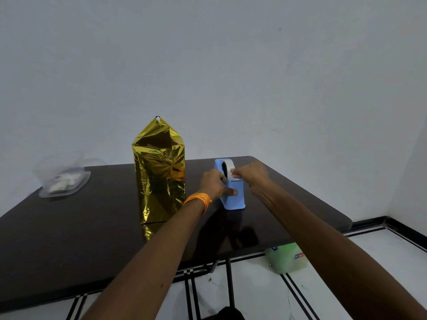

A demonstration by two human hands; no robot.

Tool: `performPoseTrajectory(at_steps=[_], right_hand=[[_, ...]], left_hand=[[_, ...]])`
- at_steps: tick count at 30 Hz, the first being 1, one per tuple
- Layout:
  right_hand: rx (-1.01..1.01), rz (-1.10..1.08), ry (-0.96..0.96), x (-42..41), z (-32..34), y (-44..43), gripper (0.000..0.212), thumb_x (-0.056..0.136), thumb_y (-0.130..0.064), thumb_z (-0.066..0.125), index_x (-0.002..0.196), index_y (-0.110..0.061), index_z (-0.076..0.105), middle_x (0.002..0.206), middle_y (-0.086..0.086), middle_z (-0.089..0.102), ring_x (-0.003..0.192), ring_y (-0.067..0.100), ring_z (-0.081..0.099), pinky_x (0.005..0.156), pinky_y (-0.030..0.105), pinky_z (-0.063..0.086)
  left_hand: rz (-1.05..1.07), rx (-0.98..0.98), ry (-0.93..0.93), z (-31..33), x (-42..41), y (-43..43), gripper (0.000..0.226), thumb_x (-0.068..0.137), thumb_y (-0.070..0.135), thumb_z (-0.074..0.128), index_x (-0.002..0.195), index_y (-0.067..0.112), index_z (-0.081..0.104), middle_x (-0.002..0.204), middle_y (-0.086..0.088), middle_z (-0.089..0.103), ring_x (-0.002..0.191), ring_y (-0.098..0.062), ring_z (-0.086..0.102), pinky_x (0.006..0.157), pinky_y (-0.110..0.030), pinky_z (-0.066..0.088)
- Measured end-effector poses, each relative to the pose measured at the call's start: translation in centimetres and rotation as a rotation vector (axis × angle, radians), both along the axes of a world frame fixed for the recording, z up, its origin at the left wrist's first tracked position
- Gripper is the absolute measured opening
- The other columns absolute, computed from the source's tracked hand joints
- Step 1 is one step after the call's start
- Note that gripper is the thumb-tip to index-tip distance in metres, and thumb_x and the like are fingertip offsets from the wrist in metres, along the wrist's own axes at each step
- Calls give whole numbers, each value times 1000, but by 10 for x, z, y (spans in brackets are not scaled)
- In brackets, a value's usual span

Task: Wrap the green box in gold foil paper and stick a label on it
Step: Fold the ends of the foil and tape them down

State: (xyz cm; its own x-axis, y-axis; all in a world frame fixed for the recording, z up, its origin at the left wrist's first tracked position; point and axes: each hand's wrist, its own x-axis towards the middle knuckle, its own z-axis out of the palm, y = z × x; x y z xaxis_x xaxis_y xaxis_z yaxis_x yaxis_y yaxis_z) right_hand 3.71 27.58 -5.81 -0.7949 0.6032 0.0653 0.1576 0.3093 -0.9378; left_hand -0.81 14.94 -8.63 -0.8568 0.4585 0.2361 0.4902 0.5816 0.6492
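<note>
The box (159, 176), in gold foil peaked at the top, stands on the tabletop (69, 239) just left of the left hand (213, 184). That hand's fingers (231, 192) curl round the blue dispenser (235, 200), thumb pressed to its side. The right hand (250, 175) pinches the tape end just above.

I'd call this the taping step. Next comes a steady pull and a tear, with the dispenser held down. I see no label on the box. Print on the green bag (286, 257) below is too blurred to read.
</note>
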Motion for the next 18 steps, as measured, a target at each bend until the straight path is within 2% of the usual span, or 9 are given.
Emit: performPoseTrajectory(at_steps=[2, 4, 7, 10, 13, 16, 18], right_hand=[[-30, -7, 13, 8, -2, -3, 17, 82, -15, 80, 81, 1, 73, 78, 9, 71, 56, 9, 54, 47, 22, 39], [-70, -3, 24, 16, -6, -5, 16, 83, -14, 80, 76, -2, 71, 68, 4, 66, 48, 5, 52, 41, 18, 35], [-156, 9, 45, 26, -14, -6, 16, 84, -11, 79, 75, -1, 70, 71, 5, 68, 33, 0, 47, 36, 15, 34], [-115, 14, 70, 30, -20, -8, 16, 83, -10, 79, 80, 4, 73, 79, 12, 71, 49, 6, 54, 42, 17, 36], [-87, 11, 71, 34, -27, -8, 18, 81, -9, 79, 85, 8, 74, 85, 17, 72, 57, 13, 57, 36, 16, 35], [-26, 35, 79, 37, -33, -6, 21, 82, -11, 78, 80, 9, 73, 75, 13, 69, 58, 16, 61, 40, 16, 40], [94, 48, 61, 37, -34, -4, 24, 83, -16, 78, 74, 7, 73, 68, 10, 68, 61, 16, 64, 47, 21, 44]], left_hand=[[1, -1, -1, 0, 0, 0, 54, 65, 36, 90, 102, 3, 72, 110, -13, 69, 99, -27, 64, 83, -38, 54], [7, 6, -3, 0, 1, -1, 54, 66, 36, 89, 105, 3, 71, 113, -13, 68, 100, -27, 63, 83, -37, 53], [17, -2, -5, 1, 4, -1, 54, 68, 34, 89, 107, 2, 70, 111, -12, 68, 102, -28, 63, 85, -38, 52], [17, 1, -9, 3, 7, -1, 53, 68, 33, 89, 105, 1, 70, 99, -10, 64, 92, -26, 61, 83, -39, 51], [22, 8, -9, 1, 8, -2, 52, 67, 32, 89, 104, 2, 70, 107, -11, 68, 96, -27, 63, 81, -37, 52], [22, 8, 15, 0, 8, -1, 51, 67, 33, 89, 103, 2, 71, 111, -13, 69, 98, -27, 65, 81, -38, 55], [21, 0, 22, 0, 6, -1, 52, 66, 33, 89, 103, 2, 71, 111, -13, 69, 99, -27, 65, 84, -39, 55]])
